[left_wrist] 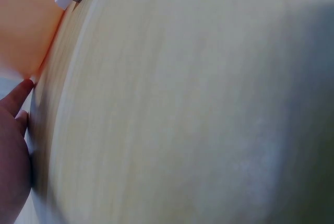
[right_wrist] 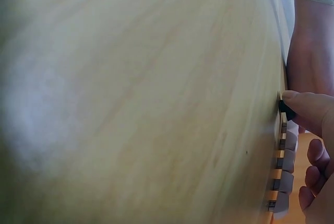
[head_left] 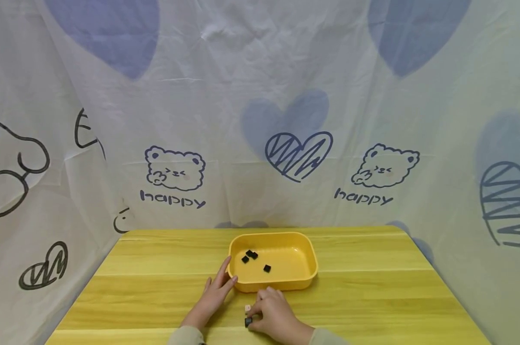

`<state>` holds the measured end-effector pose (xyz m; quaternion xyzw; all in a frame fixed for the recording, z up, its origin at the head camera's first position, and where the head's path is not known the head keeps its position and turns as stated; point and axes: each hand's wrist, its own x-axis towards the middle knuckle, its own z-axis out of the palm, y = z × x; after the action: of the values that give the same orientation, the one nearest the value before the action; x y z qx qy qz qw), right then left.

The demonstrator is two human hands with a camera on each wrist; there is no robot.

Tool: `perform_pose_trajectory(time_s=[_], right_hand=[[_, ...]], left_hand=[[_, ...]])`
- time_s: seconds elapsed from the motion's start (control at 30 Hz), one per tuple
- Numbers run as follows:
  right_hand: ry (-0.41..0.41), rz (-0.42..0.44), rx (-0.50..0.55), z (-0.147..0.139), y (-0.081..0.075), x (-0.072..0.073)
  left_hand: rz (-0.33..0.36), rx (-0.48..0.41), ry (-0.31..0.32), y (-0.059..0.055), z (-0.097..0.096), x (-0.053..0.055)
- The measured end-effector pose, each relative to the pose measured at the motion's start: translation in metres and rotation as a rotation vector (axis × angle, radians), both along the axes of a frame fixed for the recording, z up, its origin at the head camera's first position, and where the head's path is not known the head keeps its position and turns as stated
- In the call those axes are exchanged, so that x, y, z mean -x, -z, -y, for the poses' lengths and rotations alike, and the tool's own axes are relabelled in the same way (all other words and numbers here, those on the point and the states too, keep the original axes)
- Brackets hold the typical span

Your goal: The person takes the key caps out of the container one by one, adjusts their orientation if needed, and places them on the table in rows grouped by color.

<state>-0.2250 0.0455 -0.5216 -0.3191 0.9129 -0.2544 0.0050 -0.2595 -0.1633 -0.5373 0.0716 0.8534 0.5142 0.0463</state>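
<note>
My right hand [head_left: 274,314] pinches a small dark piece [head_left: 248,322], which looks like a black keycap, between thumb and finger just above the table. Beside it stands a pale keycap [head_left: 248,309]. In the right wrist view several pale keycaps [right_wrist: 288,160] stand in a row, each with a narrower grey part at the table side; in the head view my hand hides most of them. My left hand [head_left: 212,296] has its fingers extended, touching the near left corner of the yellow tray [head_left: 281,286]. Inside the tray lie several small black square pieces [head_left: 267,268].
The yellow wood-grain table [head_left: 372,278] runs out to both sides of the tray. A white cloth [head_left: 234,191] with hearts and bear drawings hangs behind the table and along its sides.
</note>
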Motion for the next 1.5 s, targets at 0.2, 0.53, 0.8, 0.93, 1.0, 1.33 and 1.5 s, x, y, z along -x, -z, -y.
perform_pose_trajectory(time_s=[0.2,0.53,0.8,0.93,1.0,1.33,1.5], right_hand=[[0.0,0.001,-0.01,0.0,0.001,0.001],[-0.042,0.022,0.109,-0.007,-0.003,0.003],[-0.11,0.02,0.235,-0.019,-0.018,0.014],[-0.096,-0.009,0.275,-0.025,-0.025,0.023],[-0.082,-0.003,0.291,-0.027,-0.03,0.028],[0.012,0.07,0.279,-0.03,-0.044,0.06],[0.035,0.088,0.217,-0.031,-0.045,0.075]], left_hand=[[-0.012,0.012,0.003,0.001,0.001,0.001],[-0.001,-0.001,0.012,0.001,0.001,0.001],[0.014,-0.024,0.009,0.001,0.002,0.001],[0.025,-0.023,0.005,0.003,0.001,0.003],[0.029,-0.024,0.002,0.003,0.001,0.004],[0.034,-0.033,-0.003,0.002,0.001,0.005],[0.025,-0.03,-0.002,0.003,0.002,0.004]])
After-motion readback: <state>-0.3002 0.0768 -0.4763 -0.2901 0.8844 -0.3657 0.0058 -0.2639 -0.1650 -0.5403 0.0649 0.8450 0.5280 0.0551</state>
